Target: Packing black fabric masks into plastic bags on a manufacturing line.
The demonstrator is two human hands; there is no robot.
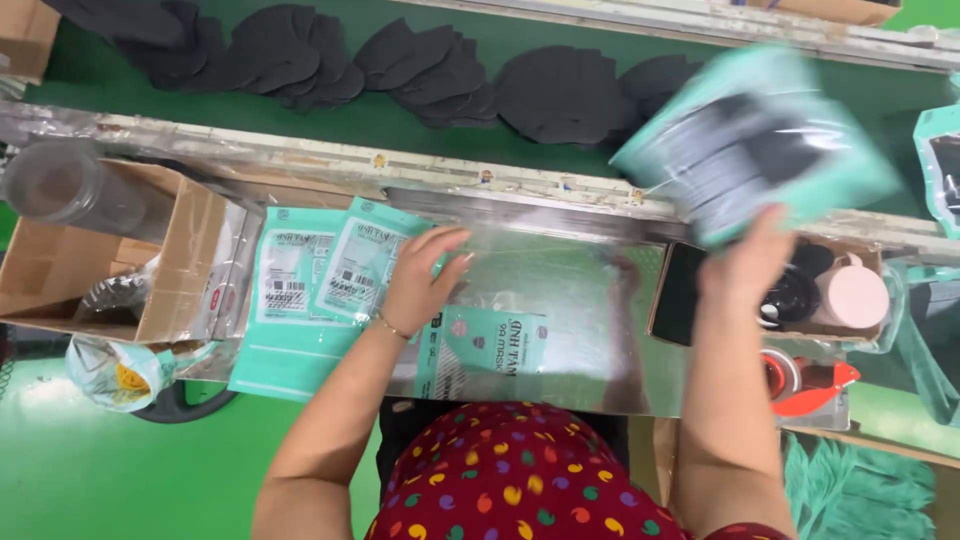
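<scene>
My right hand (748, 262) holds up a teal packet (755, 140) with black masks inside; it is blurred with motion, over the far right of the steel table (590, 330). My left hand (425, 275) lies flat with fingers spread on a pile of empty teal packets (330, 275) at the table's left. Another teal packet (490, 350) lies face up near the table's front edge, just right of my left wrist. A row of black masks (420, 65) lies on the green conveyor belt (400, 125) beyond the table.
An open cardboard box (110, 250) with a clear plastic jar (65, 185) stands at the left. At the right sit a dark phone (680, 295), a pink cup (850, 295) and a tray of small things. More teal packets (940, 170) lie at the far right.
</scene>
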